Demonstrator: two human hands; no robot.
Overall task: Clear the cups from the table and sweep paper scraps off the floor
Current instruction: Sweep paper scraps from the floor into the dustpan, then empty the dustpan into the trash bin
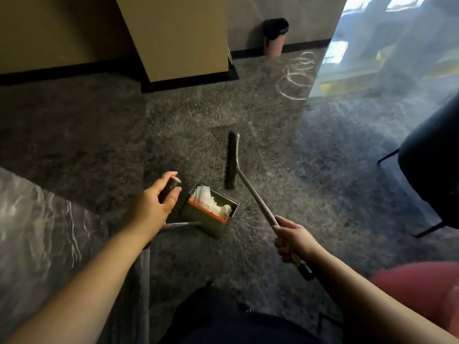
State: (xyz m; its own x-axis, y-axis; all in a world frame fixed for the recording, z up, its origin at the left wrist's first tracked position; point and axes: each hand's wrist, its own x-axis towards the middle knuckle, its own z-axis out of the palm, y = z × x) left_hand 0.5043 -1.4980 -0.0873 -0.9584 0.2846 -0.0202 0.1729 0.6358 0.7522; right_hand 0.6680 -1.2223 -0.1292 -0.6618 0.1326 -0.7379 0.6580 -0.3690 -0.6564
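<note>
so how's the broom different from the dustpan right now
The long metal-handled broom has its dark brush head flat on the grey carpet, bare of scraps; the green box-shaped dustpan is tipped with its mouth facing up, holding white paper scraps. The right hand wraps the broom's pole near its black grip; the left hand holds the top of the dustpan's handle. Both have long metal handles.

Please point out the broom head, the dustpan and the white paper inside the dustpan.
broom head (231,161), head view, middle of the dark bristle bar
dustpan (202,218), head view, ribbed green outer wall
white paper (206,198), head view, crumpled sheet inside the pan
</note>
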